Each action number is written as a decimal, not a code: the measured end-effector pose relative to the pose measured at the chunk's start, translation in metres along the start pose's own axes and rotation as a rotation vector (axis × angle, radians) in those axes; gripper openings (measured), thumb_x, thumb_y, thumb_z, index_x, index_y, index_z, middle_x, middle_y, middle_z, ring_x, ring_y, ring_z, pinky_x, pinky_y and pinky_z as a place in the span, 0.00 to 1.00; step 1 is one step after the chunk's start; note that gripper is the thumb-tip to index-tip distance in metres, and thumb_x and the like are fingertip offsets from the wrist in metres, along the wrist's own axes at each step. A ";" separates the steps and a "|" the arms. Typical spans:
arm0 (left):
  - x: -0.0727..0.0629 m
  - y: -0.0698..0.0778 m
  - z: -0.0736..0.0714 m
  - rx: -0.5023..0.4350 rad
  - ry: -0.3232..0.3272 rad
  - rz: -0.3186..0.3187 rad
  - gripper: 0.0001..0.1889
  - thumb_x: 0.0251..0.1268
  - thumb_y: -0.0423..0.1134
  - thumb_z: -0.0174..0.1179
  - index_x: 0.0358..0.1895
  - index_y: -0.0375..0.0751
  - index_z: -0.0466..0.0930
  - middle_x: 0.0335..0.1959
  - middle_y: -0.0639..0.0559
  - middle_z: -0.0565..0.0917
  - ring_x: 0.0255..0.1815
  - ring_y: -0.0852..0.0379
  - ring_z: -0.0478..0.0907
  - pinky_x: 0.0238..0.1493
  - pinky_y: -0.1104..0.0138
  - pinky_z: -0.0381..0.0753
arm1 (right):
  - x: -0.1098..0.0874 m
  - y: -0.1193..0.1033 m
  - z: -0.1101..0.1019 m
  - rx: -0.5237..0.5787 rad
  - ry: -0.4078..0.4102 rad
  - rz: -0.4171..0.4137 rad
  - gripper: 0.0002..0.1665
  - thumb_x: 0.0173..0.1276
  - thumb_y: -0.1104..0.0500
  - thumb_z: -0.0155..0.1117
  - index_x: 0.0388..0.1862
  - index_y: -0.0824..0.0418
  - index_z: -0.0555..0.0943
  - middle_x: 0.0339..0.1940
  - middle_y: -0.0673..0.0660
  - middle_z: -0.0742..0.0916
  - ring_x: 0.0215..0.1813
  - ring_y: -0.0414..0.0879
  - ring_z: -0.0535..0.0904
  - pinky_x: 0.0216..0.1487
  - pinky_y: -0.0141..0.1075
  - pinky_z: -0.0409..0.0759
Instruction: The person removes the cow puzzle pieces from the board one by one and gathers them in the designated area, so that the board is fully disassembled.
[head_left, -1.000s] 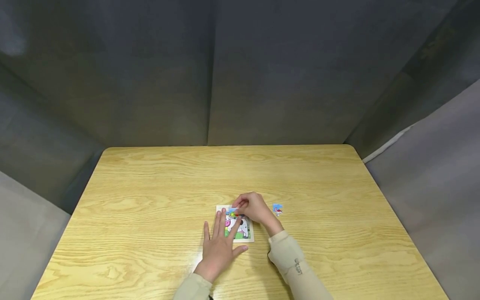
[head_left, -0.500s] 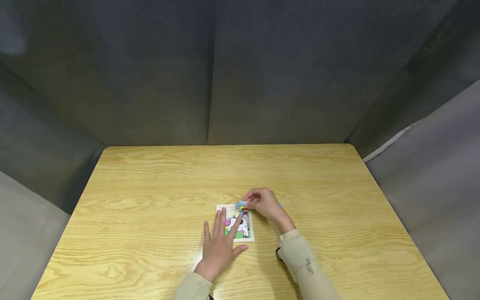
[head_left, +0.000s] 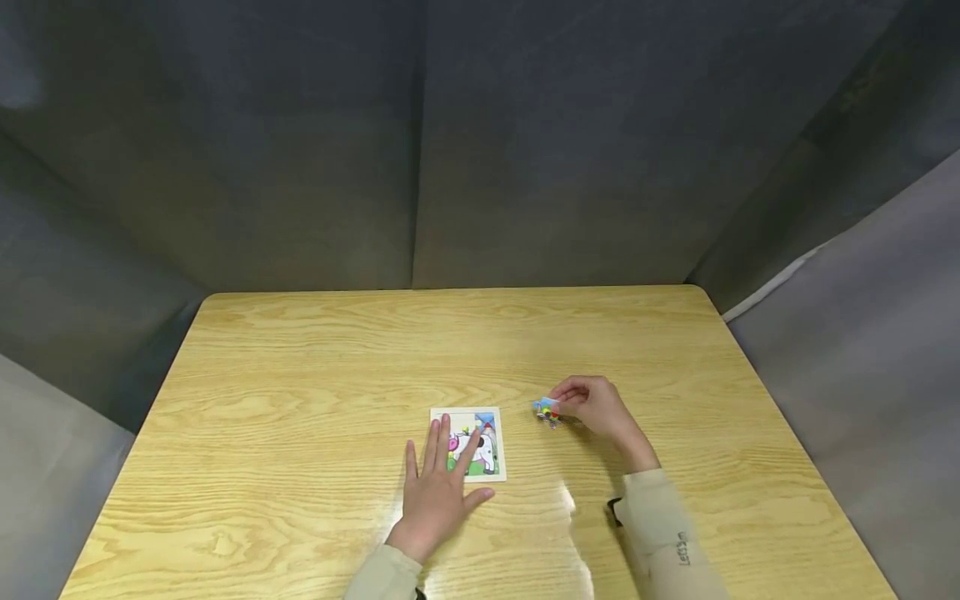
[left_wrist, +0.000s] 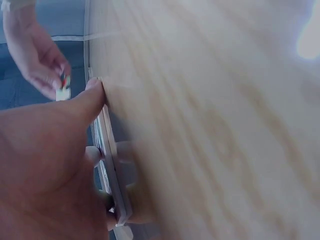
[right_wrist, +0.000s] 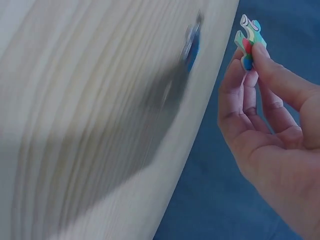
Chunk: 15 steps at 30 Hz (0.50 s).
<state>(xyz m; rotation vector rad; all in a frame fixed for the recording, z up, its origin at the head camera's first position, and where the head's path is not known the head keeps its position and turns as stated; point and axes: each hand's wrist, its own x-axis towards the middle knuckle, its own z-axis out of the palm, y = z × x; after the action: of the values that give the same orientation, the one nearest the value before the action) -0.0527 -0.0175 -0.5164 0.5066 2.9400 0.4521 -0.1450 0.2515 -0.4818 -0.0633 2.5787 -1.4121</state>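
My left hand [head_left: 435, 504] lies with fingers spread over a small square jigsaw puzzle board [head_left: 501, 477], partly hiding its cow picture. In the left wrist view, the board's edge [left_wrist: 118, 190] shows beside that hand. To the right of the board, my right hand [head_left: 600, 408] pinches a jigsaw piece [right_wrist: 248, 45] between thumb and fingertips, held above the table. The piece is pale blue-green with red and darker blue patches. Below it, a second jigsaw piece [right_wrist: 194, 50] with a blue edge lies on the table. The board's upper left part shows pale bare wood.
The wood-grain table [head_left: 315, 358] stretches out around the board. Dark grey curtains [head_left: 300, 167] hang behind its far edge, and lighter cloth [head_left: 885, 350] hangs at the right side.
My right hand has lifted the jigsaw piece off the upper part of the board and carried it right, over the loose piece. The left hand stays on the board.
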 end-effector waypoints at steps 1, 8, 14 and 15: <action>0.000 0.000 0.000 0.001 0.001 0.001 0.41 0.65 0.65 0.53 0.78 0.53 0.53 0.78 0.34 0.42 0.78 0.38 0.40 0.70 0.35 0.43 | -0.001 0.005 -0.006 -0.009 0.005 0.011 0.06 0.62 0.67 0.70 0.39 0.67 0.85 0.33 0.59 0.86 0.36 0.54 0.82 0.40 0.45 0.82; -0.001 -0.001 0.002 -0.024 0.023 0.019 0.41 0.65 0.63 0.54 0.78 0.52 0.54 0.78 0.32 0.42 0.78 0.36 0.40 0.69 0.33 0.42 | -0.005 0.037 -0.036 -0.134 0.030 0.032 0.06 0.63 0.66 0.69 0.38 0.67 0.85 0.32 0.57 0.86 0.34 0.46 0.80 0.37 0.36 0.78; -0.001 0.001 0.002 -0.022 0.025 0.017 0.41 0.65 0.64 0.55 0.78 0.53 0.55 0.78 0.33 0.42 0.78 0.36 0.40 0.69 0.34 0.42 | -0.003 0.049 -0.042 -0.141 0.006 0.065 0.05 0.63 0.69 0.67 0.38 0.68 0.85 0.30 0.56 0.86 0.33 0.46 0.80 0.36 0.35 0.78; -0.001 0.002 0.001 -0.019 0.023 0.013 0.41 0.65 0.64 0.54 0.78 0.53 0.55 0.78 0.33 0.42 0.78 0.37 0.41 0.69 0.34 0.42 | -0.002 0.050 -0.043 -0.145 0.005 0.067 0.05 0.63 0.69 0.67 0.38 0.68 0.85 0.29 0.56 0.86 0.32 0.46 0.80 0.36 0.36 0.78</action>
<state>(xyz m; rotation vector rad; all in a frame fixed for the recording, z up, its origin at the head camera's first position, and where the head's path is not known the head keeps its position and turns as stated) -0.0510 -0.0161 -0.5168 0.5216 2.9531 0.4902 -0.1488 0.3144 -0.5010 0.0044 2.6574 -1.2022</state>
